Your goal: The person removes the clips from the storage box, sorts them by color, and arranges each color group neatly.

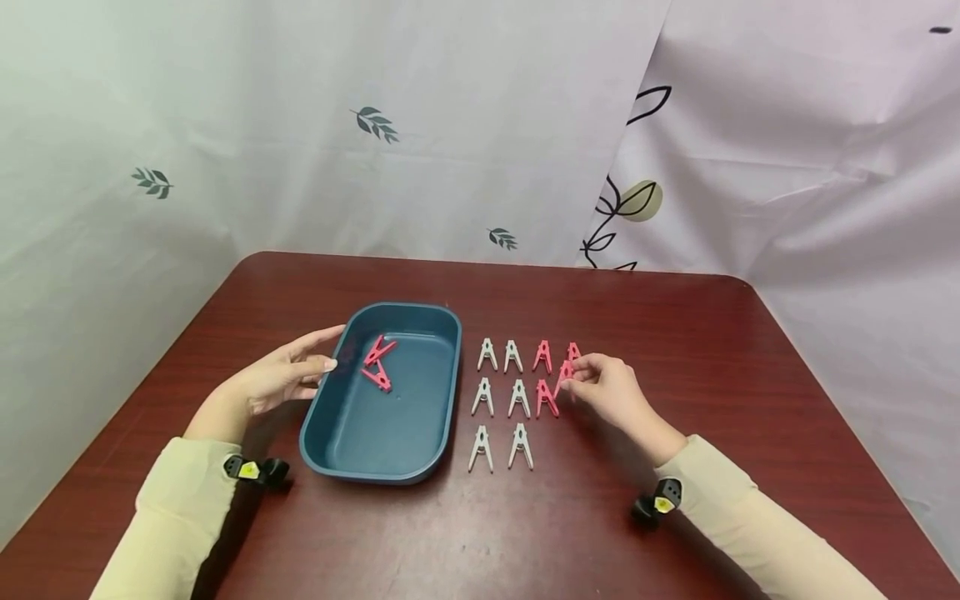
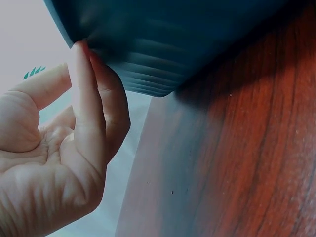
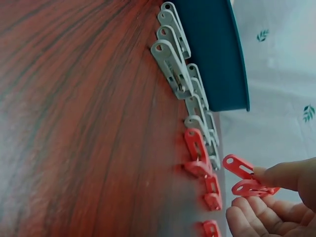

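Observation:
My left hand (image 1: 279,379) holds the left rim of a blue plastic tub (image 1: 390,417), thumb over the edge and fingers against the outside. Two red clothespins lie in the tub near its left wall, one of them a lower clothespin (image 1: 378,377). With thumb and fingers, my right hand (image 1: 613,390) pinches another red clothespin (image 3: 242,170), lifted above the table. Close by on the table lie a red clothespin (image 1: 543,356) at the back, one partly behind my fingers (image 1: 573,349), and one in front (image 1: 547,398).
Several grey clothespins, such as the front left grey clothespin (image 1: 482,448), lie in two columns between the tub and the red ones. The dark red wooden table (image 1: 600,533) has a patterned white cloth (image 1: 450,167) hanging behind it.

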`<state>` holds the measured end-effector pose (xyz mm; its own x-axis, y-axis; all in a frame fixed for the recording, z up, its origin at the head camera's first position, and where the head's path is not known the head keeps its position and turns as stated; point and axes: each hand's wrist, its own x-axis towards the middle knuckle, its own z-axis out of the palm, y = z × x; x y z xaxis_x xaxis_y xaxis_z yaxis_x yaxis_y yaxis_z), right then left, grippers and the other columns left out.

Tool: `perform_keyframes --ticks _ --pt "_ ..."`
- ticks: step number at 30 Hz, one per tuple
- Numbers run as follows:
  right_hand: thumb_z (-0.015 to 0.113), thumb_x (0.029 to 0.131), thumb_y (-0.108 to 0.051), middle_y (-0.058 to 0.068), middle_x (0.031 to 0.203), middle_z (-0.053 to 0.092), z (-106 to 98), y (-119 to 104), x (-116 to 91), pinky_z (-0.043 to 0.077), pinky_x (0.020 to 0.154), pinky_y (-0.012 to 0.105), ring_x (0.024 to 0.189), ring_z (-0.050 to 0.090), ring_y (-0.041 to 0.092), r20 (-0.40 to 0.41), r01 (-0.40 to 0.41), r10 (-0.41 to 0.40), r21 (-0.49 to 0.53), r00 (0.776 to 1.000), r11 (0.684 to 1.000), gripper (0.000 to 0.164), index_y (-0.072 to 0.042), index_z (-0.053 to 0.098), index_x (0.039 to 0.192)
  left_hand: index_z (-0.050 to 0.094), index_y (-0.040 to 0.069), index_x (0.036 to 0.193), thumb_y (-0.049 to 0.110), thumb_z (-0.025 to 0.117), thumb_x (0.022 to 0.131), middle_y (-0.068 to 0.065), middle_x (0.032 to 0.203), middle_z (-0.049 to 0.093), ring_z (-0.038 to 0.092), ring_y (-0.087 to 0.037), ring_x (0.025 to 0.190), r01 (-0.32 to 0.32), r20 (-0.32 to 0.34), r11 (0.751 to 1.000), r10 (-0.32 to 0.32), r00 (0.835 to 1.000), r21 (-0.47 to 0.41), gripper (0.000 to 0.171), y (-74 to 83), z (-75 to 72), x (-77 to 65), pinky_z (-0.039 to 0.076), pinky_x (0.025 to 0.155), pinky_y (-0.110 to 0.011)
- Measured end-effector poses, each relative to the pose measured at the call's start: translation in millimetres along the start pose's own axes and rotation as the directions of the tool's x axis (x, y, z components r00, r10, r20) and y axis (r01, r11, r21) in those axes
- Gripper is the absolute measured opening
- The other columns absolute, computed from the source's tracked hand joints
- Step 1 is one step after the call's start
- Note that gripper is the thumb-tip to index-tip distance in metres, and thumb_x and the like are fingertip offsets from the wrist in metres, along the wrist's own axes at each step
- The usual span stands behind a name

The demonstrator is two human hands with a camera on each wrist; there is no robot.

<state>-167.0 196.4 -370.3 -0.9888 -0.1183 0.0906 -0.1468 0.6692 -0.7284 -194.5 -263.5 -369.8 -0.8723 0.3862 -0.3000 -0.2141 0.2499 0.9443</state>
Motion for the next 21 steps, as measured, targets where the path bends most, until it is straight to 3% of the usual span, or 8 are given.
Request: perform_keyframes --ticks 5,10,16,21 --pt "0.073 0.080 -0.011 0.009 0.074 0.068 -3 8 -2 0.042 0.051 0.021 0.059 0.055 0.008 0.042 -0.094 0.094 -0.011 0.995 0.996 0.024 0.006 0.064 0.096 0.015 0.017 0.153 0.020 0.055 0.097 0.003 0.117 0.062 0.067 -0.017 0.096 -0.002 -0.002 1.000 0.002 1.000 -0.001 0.069 -0.7 0.2 0.0 0.056 0.082 -0.038" --pt "0.068 0.082 -0.008 0.011 0.077 0.069 -4 14 -2 0.047 0.054 0.021 0.059 0.059 0.009 0.112 -0.170 0.169 0.001 0.979 0.985 0.024 0.008 0.062 0.099 0.016 0.017 0.153 0.020 0.055 0.097 -0.002 0.122 0.060 0.066 -0.018 0.097 0.001 -0.007 1.000 -0.001 1.000 0.008 0.069 0.6 -0.7 0.6 0.056 0.083 -0.039" --pt "0.065 0.084 -0.005 0.014 0.081 0.069 -8 18 -3 0.055 0.057 0.024 0.060 0.063 0.009 0.182 -0.230 0.218 0.045 0.959 0.972 0.026 0.013 0.060 0.102 0.017 0.018 0.153 0.019 0.056 0.096 -0.010 0.131 0.054 0.065 -0.019 0.099 0.000 -0.004 1.000 0.000 1.000 0.014 0.068 2.5 -1.2 2.6 0.055 0.085 -0.040" --pt "0.065 0.084 -0.004 0.014 0.080 0.069 -9 18 -2 0.056 0.057 0.026 0.060 0.063 0.009 0.230 -0.243 0.222 0.067 0.948 0.968 0.029 0.016 0.059 0.104 0.018 0.018 0.152 0.017 0.055 0.096 -0.003 0.124 0.059 0.065 -0.019 0.099 0.009 -0.007 1.000 -0.009 1.000 -0.007 0.068 0.2 -1.1 0.5 0.056 0.084 -0.040"
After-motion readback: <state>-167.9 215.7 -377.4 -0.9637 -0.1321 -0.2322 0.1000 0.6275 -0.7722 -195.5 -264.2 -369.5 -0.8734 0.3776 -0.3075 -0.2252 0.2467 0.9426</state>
